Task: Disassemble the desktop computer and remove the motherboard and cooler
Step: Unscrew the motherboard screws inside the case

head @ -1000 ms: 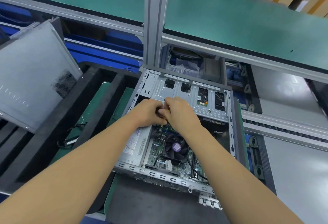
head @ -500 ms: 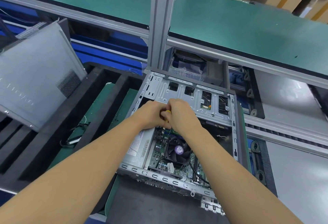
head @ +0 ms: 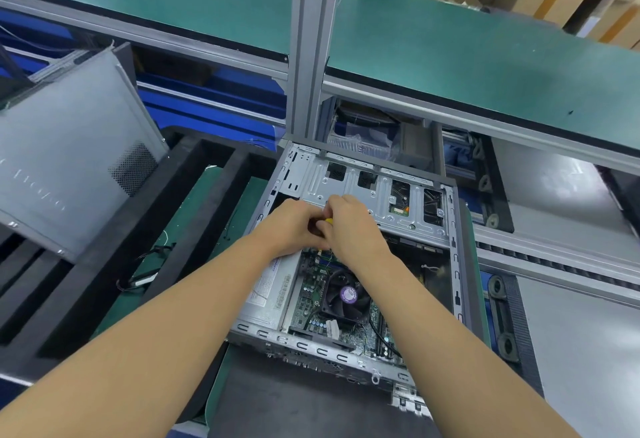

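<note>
Case (head: 458, 264) lies open on the surface (head: 201, 215) with motherboard (head: 308, 299) and cooler (head: 343, 295) seated inside, while left hand (head: 294, 226) and right hand (head: 353, 229), fingers curled, jointly pinch a small yellow part (head: 329, 220) by the drive cage (head: 388, 195), likely unplugging cabling; next needs a straight, gentle pull.

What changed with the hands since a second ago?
Almost nothing. The left hand and right hand stay bunched together at the drive cage edge. A small yellow thing peeks out between them, and I cannot tell which hand holds it. The cooler fan, motherboard and computer case lie as before.
</note>
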Demonstrator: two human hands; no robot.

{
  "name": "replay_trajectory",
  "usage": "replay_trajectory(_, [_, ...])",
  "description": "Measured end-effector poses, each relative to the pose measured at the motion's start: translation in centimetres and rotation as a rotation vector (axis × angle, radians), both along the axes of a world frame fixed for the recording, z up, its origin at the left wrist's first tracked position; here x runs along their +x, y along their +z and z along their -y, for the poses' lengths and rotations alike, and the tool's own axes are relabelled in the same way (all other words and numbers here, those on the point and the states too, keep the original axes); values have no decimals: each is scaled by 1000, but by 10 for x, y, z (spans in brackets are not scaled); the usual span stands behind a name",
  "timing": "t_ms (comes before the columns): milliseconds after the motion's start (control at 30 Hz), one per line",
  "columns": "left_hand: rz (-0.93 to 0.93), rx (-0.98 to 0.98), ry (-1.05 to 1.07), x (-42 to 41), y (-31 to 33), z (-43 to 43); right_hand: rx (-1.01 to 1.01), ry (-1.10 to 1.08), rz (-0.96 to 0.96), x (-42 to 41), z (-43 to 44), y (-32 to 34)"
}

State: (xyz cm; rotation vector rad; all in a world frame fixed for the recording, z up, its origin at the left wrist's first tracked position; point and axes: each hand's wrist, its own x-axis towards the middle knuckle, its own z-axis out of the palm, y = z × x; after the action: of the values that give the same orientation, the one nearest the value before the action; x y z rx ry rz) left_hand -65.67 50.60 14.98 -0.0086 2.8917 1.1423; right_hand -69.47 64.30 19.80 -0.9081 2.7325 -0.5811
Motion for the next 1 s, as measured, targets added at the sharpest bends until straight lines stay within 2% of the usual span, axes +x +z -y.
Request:
replay_trajectory(167, [35, 8, 14, -2, 1, 2, 11, 45, 29, -2, -3, 1])
replay_trajectory(367, [36, -59, 0, -2, 4, 0, 18, -53, 25, -1, 0, -2])
replay_trajectory(567, [138, 7, -37, -5, 5, 5, 19, -9, 24, 0, 2, -3])
replay_trajectory(833, [82, -6, 53, -6, 2, 0, -20, -68, 60, -1, -2, -3])
replay_trajectory(1000, [116, 52, -37, -4, 4, 5, -1, -32, 35, -3, 0, -2])
